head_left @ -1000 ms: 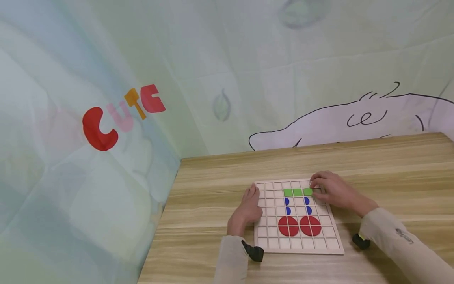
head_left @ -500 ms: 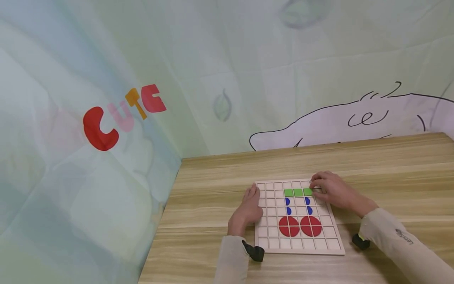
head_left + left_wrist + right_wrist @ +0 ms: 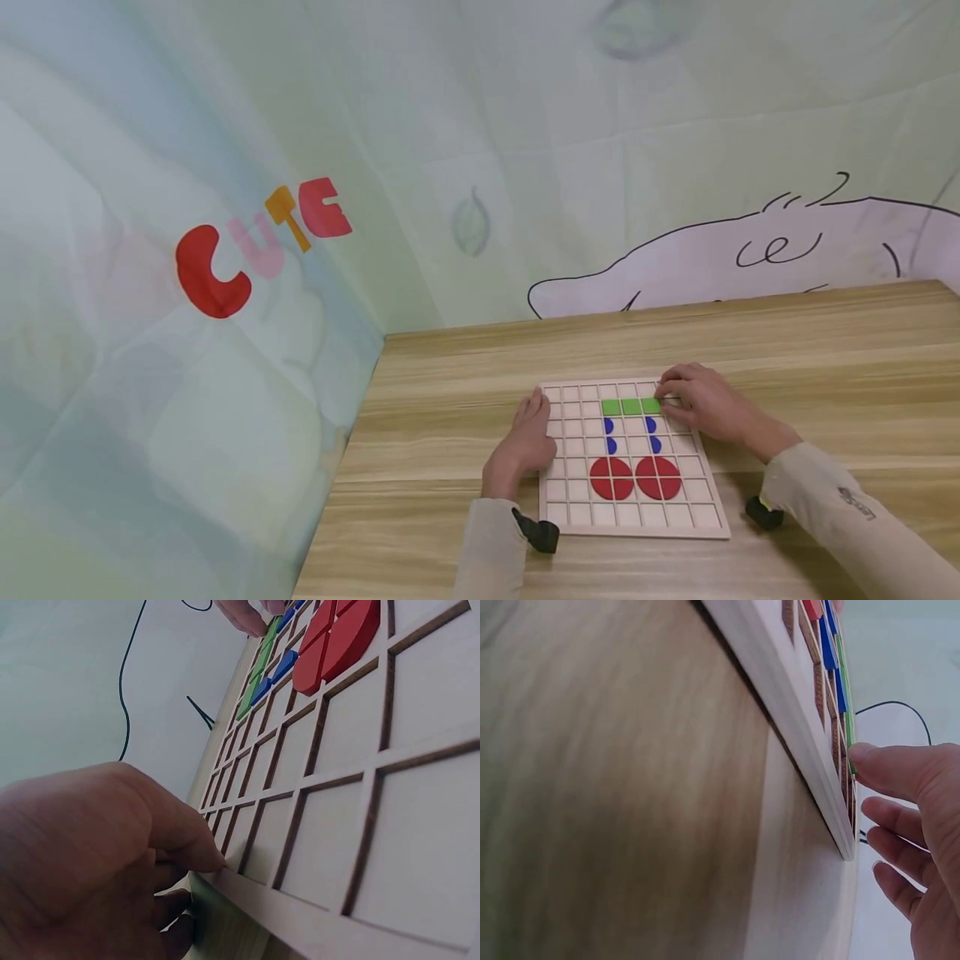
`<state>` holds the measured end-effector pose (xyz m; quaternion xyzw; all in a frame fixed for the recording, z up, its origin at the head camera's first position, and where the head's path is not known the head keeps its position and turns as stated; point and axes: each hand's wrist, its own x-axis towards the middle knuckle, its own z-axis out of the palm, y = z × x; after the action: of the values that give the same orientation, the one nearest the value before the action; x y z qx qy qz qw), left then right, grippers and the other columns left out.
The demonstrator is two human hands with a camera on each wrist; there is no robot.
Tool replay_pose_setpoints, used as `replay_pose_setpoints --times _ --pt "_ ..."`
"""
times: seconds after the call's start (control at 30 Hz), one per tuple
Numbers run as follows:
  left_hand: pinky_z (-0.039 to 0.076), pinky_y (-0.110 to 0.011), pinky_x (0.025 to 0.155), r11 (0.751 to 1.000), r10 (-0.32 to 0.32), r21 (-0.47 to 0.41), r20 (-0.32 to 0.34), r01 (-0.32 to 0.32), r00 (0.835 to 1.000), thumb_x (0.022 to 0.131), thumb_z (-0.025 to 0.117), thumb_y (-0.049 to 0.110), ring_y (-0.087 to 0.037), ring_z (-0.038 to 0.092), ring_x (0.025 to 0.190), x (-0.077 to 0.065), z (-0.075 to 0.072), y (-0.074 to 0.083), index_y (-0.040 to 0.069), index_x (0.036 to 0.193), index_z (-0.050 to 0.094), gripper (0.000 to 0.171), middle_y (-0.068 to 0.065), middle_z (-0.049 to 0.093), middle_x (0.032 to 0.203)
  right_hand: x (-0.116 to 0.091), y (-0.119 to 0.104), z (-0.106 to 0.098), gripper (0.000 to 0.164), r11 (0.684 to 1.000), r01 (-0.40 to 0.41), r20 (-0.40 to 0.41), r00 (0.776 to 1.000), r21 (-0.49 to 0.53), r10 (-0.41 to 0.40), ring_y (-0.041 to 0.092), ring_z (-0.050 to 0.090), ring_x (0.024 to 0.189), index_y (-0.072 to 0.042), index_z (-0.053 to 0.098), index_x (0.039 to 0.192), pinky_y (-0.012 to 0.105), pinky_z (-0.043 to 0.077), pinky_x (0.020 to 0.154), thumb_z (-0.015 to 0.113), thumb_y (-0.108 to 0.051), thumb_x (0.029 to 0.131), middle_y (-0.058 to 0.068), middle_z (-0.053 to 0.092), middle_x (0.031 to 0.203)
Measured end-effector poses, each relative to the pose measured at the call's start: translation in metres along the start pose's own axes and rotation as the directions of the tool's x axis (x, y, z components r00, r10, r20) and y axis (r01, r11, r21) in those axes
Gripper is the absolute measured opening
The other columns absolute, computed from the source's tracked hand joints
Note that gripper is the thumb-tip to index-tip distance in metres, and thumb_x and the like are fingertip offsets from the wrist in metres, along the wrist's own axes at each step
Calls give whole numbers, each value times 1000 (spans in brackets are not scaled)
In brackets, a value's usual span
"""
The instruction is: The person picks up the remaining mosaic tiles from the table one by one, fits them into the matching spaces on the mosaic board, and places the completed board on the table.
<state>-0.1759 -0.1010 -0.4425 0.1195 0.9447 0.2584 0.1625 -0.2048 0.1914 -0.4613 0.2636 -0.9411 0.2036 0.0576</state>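
Note:
A pale wooden grid board [image 3: 630,515] lies on the table, its raised bars forming square cells. Three green square tiles [image 3: 631,407] make a row near its far side. Below them sit blue half-round tiles [image 3: 608,426] in two columns, then two red circles [image 3: 612,479] made of quarter pieces. My left hand [image 3: 530,437] grips the board's left edge, thumb on the rim and other fingers curled beside it in the left wrist view. My right hand [image 3: 708,404] touches the rightmost green tile with its thumb tip; in the right wrist view its other visible fingers [image 3: 900,851] are loosely bent and spread.
The wood-grain table [image 3: 420,433] runs back to a printed cloth wall [image 3: 465,167] with cartoon outlines. Another cloth wall with coloured letters [image 3: 213,271] borders the left. Dark straps with small devices [image 3: 536,531] sit at both sleeve cuffs.
The rightmost green tile, rounded in outline a second ago, now looks flat and square in its cell. Both hands have stayed almost still.

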Motion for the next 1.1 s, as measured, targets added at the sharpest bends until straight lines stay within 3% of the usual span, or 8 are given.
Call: replay_pose_setpoints --times 0.1,0.23,0.43,0.5,0.73,1.1 --pt "9 -39 113 1000 1 -2 0 -1 1000 84 38 0 -26 -1 141 -1 0 0 -1 146 14 67 -9 1 155 -2 1 0 17 1000 -27 -18 999 16 27 33 50 107 -12 70 97 53 39 92 67 -19 82 12 58 111" --pt "8 -40 113 1000 4 -4 7 -4 1000 85 37 0 -27 -1 141 -2 0 -1 -1 146 13 66 -9 1 155 -8 -4 -13 21 990 -125 -35 991 62 128 39 47 109 -5 68 101 57 37 92 64 -18 85 20 55 115" --pt "9 -39 113 1000 -15 -1 26 15 1000 87 37 0 -25 -3 141 -1 -2 -2 1 147 12 65 -6 -2 155 -23 -20 -39 47 963 -254 91 965 94 246 49 45 110 5 57 117 61 39 88 62 -30 86 32 49 120" --pt "9 -39 113 1000 -23 7 25 23 999 87 36 1 -24 -3 141 -1 -4 -2 3 147 12 65 -5 -2 155 -27 -27 -41 52 955 -285 89 957 86 278 51 43 112 6 53 121 62 37 88 60 -33 87 34 46 123" --pt "10 -38 113 998 -45 52 2 45 999 84 38 0 -25 -1 141 -2 -5 0 2 147 12 68 -6 -1 155 -31 -45 -32 55 938 -341 -112 931 64 347 53 36 115 8 48 125 66 29 91 51 -36 93 35 41 127" --pt "12 -36 113 994 -48 100 -16 50 999 84 39 1 -26 1 141 1 -4 2 1 147 14 67 -8 0 155 -30 -55 -19 58 913 -388 -168 899 123 404 52 30 118 5 45 129 69 23 91 49 -40 93 33 37 130"
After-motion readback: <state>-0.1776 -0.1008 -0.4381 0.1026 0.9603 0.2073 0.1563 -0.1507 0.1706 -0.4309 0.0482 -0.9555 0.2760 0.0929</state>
